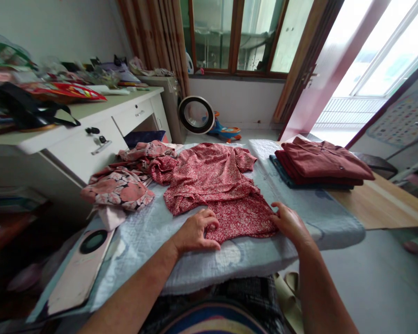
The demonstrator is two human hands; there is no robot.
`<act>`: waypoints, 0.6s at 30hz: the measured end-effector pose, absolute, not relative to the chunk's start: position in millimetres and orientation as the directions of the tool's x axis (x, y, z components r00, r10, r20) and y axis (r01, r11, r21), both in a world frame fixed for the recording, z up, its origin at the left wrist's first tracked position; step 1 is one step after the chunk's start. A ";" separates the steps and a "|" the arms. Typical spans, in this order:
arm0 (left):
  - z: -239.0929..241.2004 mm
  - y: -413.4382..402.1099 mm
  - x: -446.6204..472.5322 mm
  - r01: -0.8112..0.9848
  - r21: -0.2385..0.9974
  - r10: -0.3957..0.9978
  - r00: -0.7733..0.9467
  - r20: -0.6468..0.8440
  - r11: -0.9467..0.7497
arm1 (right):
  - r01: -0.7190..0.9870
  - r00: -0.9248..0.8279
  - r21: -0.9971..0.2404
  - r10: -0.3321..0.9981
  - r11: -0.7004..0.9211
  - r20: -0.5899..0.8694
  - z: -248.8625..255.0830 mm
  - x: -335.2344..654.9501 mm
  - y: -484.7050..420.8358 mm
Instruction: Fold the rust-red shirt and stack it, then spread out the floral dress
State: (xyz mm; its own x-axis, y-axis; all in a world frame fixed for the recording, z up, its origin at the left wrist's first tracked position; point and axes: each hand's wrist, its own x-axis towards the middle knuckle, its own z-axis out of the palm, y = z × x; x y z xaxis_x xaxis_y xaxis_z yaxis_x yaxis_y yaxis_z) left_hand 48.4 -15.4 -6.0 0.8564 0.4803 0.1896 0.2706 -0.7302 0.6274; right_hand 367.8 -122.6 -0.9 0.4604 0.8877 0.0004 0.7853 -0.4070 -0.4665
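A red, white-flowered short-sleeved shirt [216, 171] lies spread on the cloth-covered table, its hem toward me and creases running across its middle. My left hand [197, 229] rests at the near left corner of the hem, fingers bent and thumb held apart from them. At the opposite corner, my right hand [290, 222] pinches the shirt's edge between thumb and fingers. Left of the shirt sits a crumpled heap of pink floral cloth [121, 188]. A stack of folded clothes [323, 160], dark red on top with blue beneath, stands on the right.
A light blue quilted cover [181, 269] drapes over the table's near edge. On it at the left lies a pinkish phone [80, 273] with a round dark camera ring. A white desk [107, 134] piled with bags is at the left. Slippers [289, 297] lie on the floor.
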 end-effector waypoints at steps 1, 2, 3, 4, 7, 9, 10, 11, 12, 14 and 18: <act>-4.8 -16.5 48.8 0.268 0.632 0.475 0.861 0.181 -0.727 | 0.755 0.464 -0.532 0.886 -0.383 0.020 0.6 367.9 -124.0; -4.0 -17.3 49.0 0.265 0.642 0.476 0.861 0.178 -0.720 | 0.715 0.475 -0.599 0.879 -0.361 0.036 2.3 367.9 -125.2; -3.7 -17.7 49.0 0.263 0.659 0.485 0.856 0.177 -0.705 | 0.664 0.492 -0.663 0.870 -0.345 0.041 4.0 368.0 -126.1; -3.9 -17.6 48.8 0.262 0.686 0.502 0.847 0.174 -0.679 | 0.613 0.509 -0.716 0.860 -0.333 0.036 5.5 368.3 -126.9; -5.8 -14.6 47.0 0.248 0.817 0.571 0.813 0.118 -0.521 | 0.547 0.558 -0.756 0.830 -0.360 0.009 7.7 370.7 -130.1; -7.1 -11.9 45.3 0.229 0.892 0.591 0.805 0.051 -0.390 | 0.609 0.566 -0.672 0.824 -0.422 -0.005 7.0 373.1 -134.0; -7.5 -11.0 44.6 0.222 0.916 0.588 0.808 0.020 -0.336 | 0.658 0.561 -0.601 0.828 -0.454 -0.012 6.3 374.2 -136.5; -7.8 -10.4 44.1 0.218 0.930 0.582 0.813 -0.005 -0.296 | 0.707 0.553 -0.521 0.833 -0.479 -0.016 5.6 374.9 -138.9; -7.9 -10.2 43.9 0.219 0.937 0.576 0.817 -0.024 -0.272 | 0.748 0.548 -0.441 0.837 -0.496 -0.013 5.2 375.0 -141.0; -7.9 -10.6 44.2 0.228 0.933 0.578 0.816 -0.027 -0.278 | 0.803 0.542 -0.314 0.840 -0.507 0.029 6.2 372.8 -143.0; -8.0 -12.9 46.3 0.237 0.849 0.596 0.795 0.110 -0.473 | 0.853 0.488 -0.293 0.860 -0.432 0.151 13.4 359.0 -133.8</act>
